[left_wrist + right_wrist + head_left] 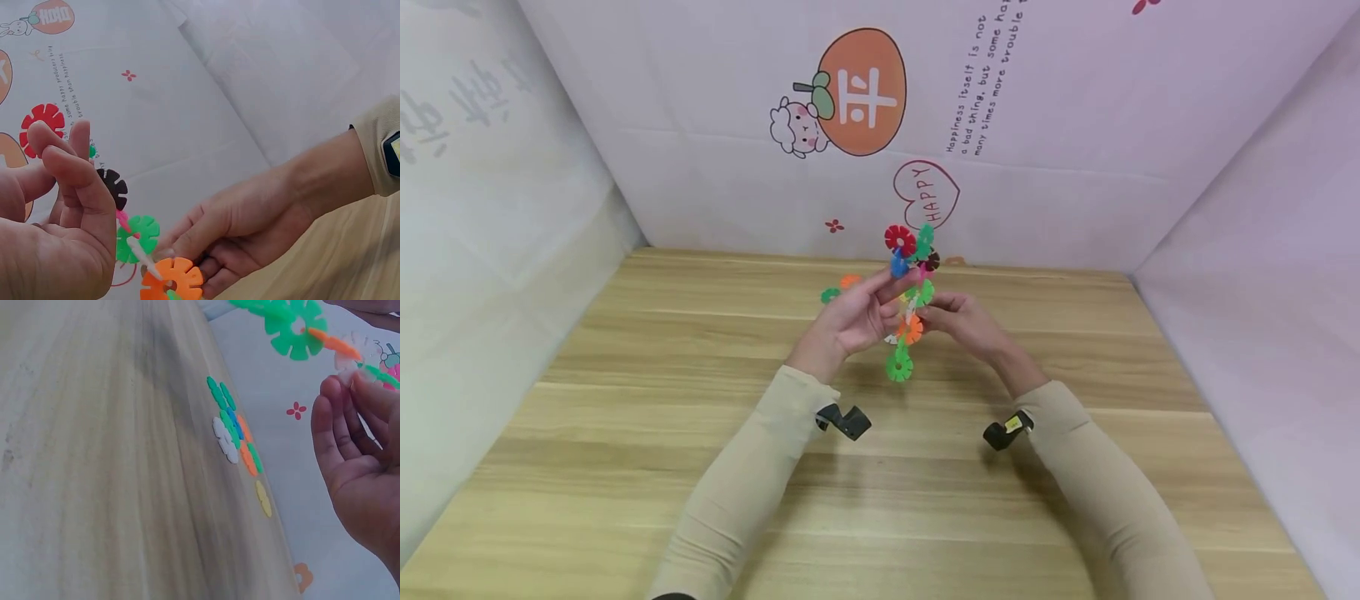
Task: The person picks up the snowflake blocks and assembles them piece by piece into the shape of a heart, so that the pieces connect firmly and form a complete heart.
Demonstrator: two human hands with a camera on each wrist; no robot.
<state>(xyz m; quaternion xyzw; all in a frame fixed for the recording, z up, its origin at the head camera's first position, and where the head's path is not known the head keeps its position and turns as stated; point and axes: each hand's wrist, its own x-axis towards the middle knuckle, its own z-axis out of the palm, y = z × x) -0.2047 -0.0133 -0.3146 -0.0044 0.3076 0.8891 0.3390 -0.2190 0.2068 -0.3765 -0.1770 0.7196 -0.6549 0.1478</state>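
A chain of interlocking plastic snowflake discs (914,330) hangs above the table between both hands. From the top it has red (891,233), teal, blue (898,267), dark brown (113,187), pink, green, white and orange pieces, with a green disc (891,368) lowest. My left hand (853,321) grips the chain's upper part with curled fingers near the blue disc; its exact contact is partly hidden. Lower down on the other side, my right hand (966,325) pinches a whitish disc (344,377) beside the orange one, between thumb and fingertips.
Loose discs lie on the wooden table (880,517) near its back edge: green (830,295), orange (850,282), white (225,440), blue and yellow (264,499). White printed cloth (737,183) stands behind and at both sides. Each wrist wears a black camera mount (853,423).
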